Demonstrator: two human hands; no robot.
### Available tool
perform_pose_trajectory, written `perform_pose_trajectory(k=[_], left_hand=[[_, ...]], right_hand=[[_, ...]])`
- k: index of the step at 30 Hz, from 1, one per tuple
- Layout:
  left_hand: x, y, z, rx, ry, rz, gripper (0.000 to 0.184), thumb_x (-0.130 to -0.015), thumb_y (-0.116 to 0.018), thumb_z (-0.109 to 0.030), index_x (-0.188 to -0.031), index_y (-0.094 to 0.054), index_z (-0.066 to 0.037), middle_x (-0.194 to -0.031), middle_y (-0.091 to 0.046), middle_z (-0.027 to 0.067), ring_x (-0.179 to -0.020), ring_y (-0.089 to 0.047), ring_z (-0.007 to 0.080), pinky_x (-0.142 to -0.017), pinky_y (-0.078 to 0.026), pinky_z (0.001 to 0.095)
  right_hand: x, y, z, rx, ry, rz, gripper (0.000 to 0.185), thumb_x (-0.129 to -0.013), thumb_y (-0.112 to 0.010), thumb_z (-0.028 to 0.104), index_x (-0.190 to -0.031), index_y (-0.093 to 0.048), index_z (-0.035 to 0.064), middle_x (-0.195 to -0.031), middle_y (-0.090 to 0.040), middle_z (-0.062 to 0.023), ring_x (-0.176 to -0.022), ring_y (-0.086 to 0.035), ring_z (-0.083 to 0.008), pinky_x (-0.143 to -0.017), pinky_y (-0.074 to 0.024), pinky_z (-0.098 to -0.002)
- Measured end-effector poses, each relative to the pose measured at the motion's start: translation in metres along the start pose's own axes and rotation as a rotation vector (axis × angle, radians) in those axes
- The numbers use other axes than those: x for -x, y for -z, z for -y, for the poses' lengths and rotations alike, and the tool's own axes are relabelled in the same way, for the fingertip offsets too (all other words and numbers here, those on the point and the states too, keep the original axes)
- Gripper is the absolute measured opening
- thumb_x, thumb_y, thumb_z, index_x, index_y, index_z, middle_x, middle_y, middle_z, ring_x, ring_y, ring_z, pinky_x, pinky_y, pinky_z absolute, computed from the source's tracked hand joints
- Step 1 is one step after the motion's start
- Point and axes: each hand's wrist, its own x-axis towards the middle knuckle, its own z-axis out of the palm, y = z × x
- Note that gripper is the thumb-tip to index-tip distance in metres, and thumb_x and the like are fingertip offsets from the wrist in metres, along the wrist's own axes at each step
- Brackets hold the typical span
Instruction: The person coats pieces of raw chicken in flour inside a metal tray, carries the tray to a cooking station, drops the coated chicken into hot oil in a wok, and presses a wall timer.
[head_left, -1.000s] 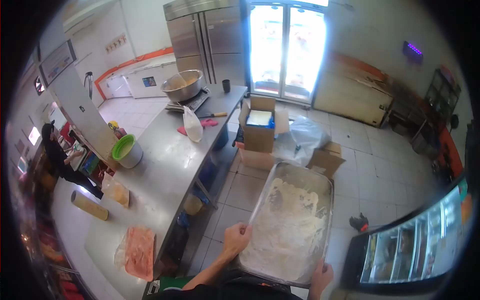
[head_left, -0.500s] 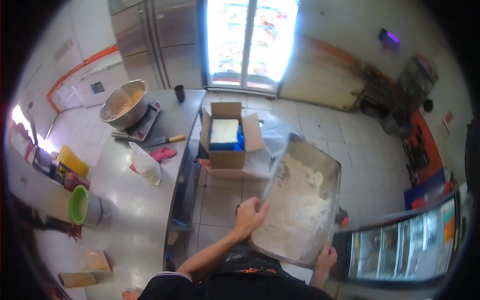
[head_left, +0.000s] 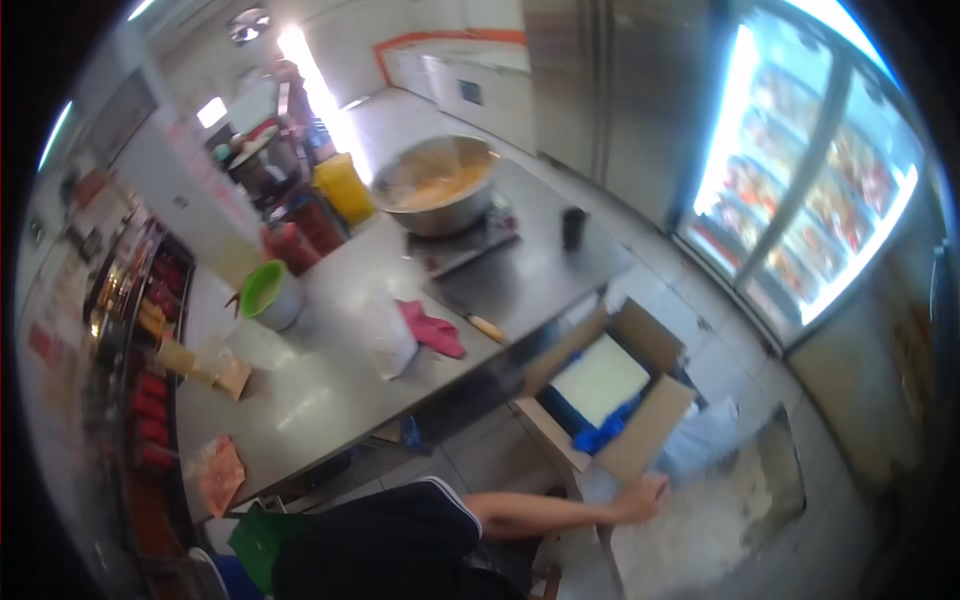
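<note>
My left hand (head_left: 638, 499) is closed on the left edge of a large metal tray (head_left: 785, 470) at the lower right. Pale flour-like powder (head_left: 690, 535) covers much of the tray's bottom. My right hand is out of view. Just beyond the tray stands an open cardboard box (head_left: 648, 425) holding a pale block (head_left: 600, 380) and blue plastic (head_left: 605, 430). A cloudy plastic bag (head_left: 700, 435) lies between box and tray.
On the steel table (head_left: 330, 385) are a large metal bowl (head_left: 435, 215) on a scale (head_left: 465, 250), a knife (head_left: 486, 328), a pink cloth (head_left: 432, 330), a dark cup (head_left: 573, 228) and a green-rimmed tub (head_left: 272, 296). A lit glass-door fridge (head_left: 800, 170) stands at upper right.
The view has swung left, so the table and box now appear farther right. The tray has shifted toward the lower right of the picture, and my right hand has left view.
</note>
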Motion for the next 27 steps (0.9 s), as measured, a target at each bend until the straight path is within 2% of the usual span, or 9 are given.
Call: perform_pose_trajectory(k=[3,4,5,9,14,18,21,25,27], left_hand=[[-0.067,-0.075,0.085,-0.213,0.059,0.047,0.021,-0.09,-0.054,-0.022,-0.091,-0.061,-0.003,-0.086,-0.062,0.0205,-0.08,-0.058,0.04,-0.07,-0.045,0.0511],[-0.087,-0.141,0.194,-0.506,-0.082,0.407,0.021,-0.086,-0.054,-0.018,-0.097,-0.06,-0.001,-0.094,-0.063,0.0216,-0.094,-0.062,0.0391,-0.08,-0.048,0.05],[-0.092,-0.12,0.165,-0.521,0.0,0.365,0.03,-0.083,-0.06,-0.023,-0.098,-0.06,0.004,-0.1,-0.062,0.024,-0.097,-0.061,0.0394,-0.082,-0.049,0.0491],[-0.095,-0.111,0.123,-0.49,0.355,0.236,0.068,-0.082,-0.067,-0.044,-0.12,-0.051,0.01,-0.118,-0.054,0.0321,-0.114,-0.053,0.0427,-0.1,-0.042,0.0489],[-0.046,-0.114,0.146,-0.272,0.005,0.07,0.072,-0.085,-0.069,-0.04,-0.132,-0.045,0.009,-0.13,-0.051,0.0291,-0.123,-0.048,0.0441,-0.106,-0.038,0.0505],[-0.022,-0.057,0.084,-0.171,-0.001,0.137,0.047,-0.085,-0.068,-0.022,-0.124,-0.054,0.001,-0.132,-0.05,0.0251,-0.126,-0.048,0.0399,-0.106,-0.04,0.0448],[-0.005,-0.006,0.067,0.023,0.096,0.469,0.03,-0.088,-0.062,-0.018,-0.112,-0.058,-0.001,-0.113,-0.059,0.0217,-0.11,-0.058,0.0362,-0.094,-0.047,0.0434],[0.059,0.063,0.072,-0.065,0.015,0.365,0.025,-0.088,-0.061,-0.017,-0.108,-0.061,-0.002,-0.097,-0.064,0.0174,-0.091,-0.064,0.034,-0.079,-0.052,0.0426],[0.098,0.125,0.07,-0.044,0.247,0.301,0.026,-0.089,-0.061,-0.02,-0.107,-0.064,-0.002,-0.097,-0.066,0.0172,-0.089,-0.066,0.033,-0.077,-0.053,0.0421]], right_hand=[[-0.074,-0.099,-0.04,0.129,0.12,-0.01,0.042,-0.098,-0.056,0.035,-0.121,-0.065,0.0013,-0.111,-0.068,-0.0205,-0.102,-0.064,-0.0311,-0.086,-0.051,-0.0413],[-0.077,-0.13,-0.049,0.361,0.22,-0.103,0.037,-0.098,-0.056,0.03,-0.117,-0.067,0.0003,-0.107,-0.07,-0.0193,-0.1,-0.065,-0.033,-0.087,-0.0502,-0.0425],[-0.098,-0.18,-0.082,0.01,-0.01,-0.125,0.035,-0.097,-0.058,0.031,-0.108,-0.07,-0.0006,-0.102,-0.071,-0.0196,-0.096,-0.067,-0.0341,-0.084,-0.0508,-0.0422],[-0.11,-0.23,-0.045,-0.031,-0.464,-0.177,0.054,-0.095,-0.058,0.046,-0.087,-0.069,-0.0058,-0.08,-0.07,-0.0215,-0.079,-0.067,-0.0368,-0.074,-0.0504,-0.0456],[-0.107,-0.247,-0.089,-0.02,-0.411,-0.236,0.054,-0.095,-0.058,0.05,-0.085,-0.069,-0.0025,-0.074,-0.069,-0.0172,-0.068,-0.064,-0.0301,-0.063,-0.048,-0.0443],[-0.144,-0.245,-0.087,0.154,-0.552,-0.092,0.07,-0.092,-0.05,0.066,-0.089,-0.075,0.0008,-0.086,-0.072,-0.02,-0.082,-0.068,-0.0402,-0.072,-0.0524,-0.0494],[-0.154,-0.251,-0.064,0.007,-0.338,-0.052,0.073,-0.09,-0.051,0.069,-0.092,-0.074,0.0001,-0.09,-0.072,-0.0203,-0.082,-0.068,-0.0423,-0.073,-0.0531,-0.0498],[-0.145,-0.246,-0.017,0.118,-0.031,0.006,0.072,-0.09,-0.051,0.068,-0.097,-0.073,-0.0006,-0.095,-0.072,-0.0217,-0.086,-0.068,-0.0424,-0.076,-0.0527,-0.0497],[-0.116,-0.238,0.011,0.12,0.164,0.046,0.071,-0.09,-0.052,0.067,-0.097,-0.073,-0.0012,-0.096,-0.071,-0.0223,-0.087,-0.067,-0.0424,-0.077,-0.0525,-0.0498]])
